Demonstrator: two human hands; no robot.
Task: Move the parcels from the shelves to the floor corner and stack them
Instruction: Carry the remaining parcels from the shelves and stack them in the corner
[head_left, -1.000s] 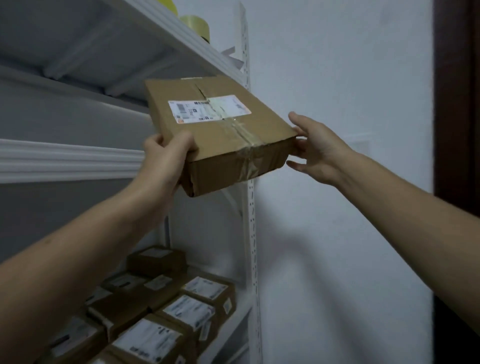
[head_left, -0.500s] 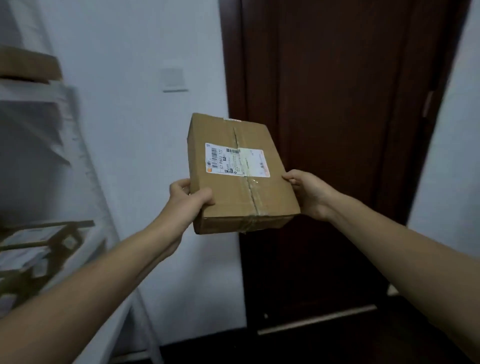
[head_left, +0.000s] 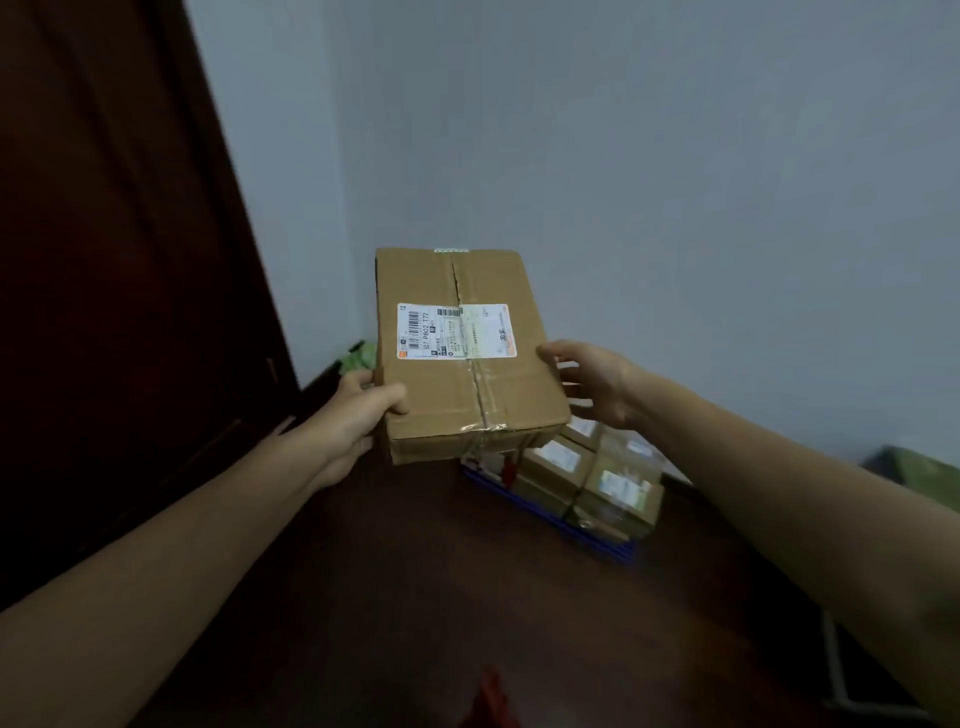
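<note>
I hold a flat brown cardboard parcel (head_left: 462, 358) with a white shipping label and clear tape, out in front of me above the floor. My left hand (head_left: 358, 410) grips its near left corner, thumb on top. My right hand (head_left: 592, 382) holds its right edge, fingers under the box. Below and behind the parcel, several taped parcels (head_left: 597, 478) lie stacked in the floor corner on something blue (head_left: 602, 545); the held parcel hides part of the stack.
A dark wooden door (head_left: 114, 270) fills the left. Pale walls (head_left: 675, 182) meet in the corner. A green object (head_left: 358, 356) lies by the door's foot, another green thing (head_left: 919, 467) at the right edge. The floor (head_left: 467, 597) is dark wood.
The view has swung from the shelves, past the door, to the floor corner. The parcel has stayed in both hands and now hangs over the stacked parcels.
</note>
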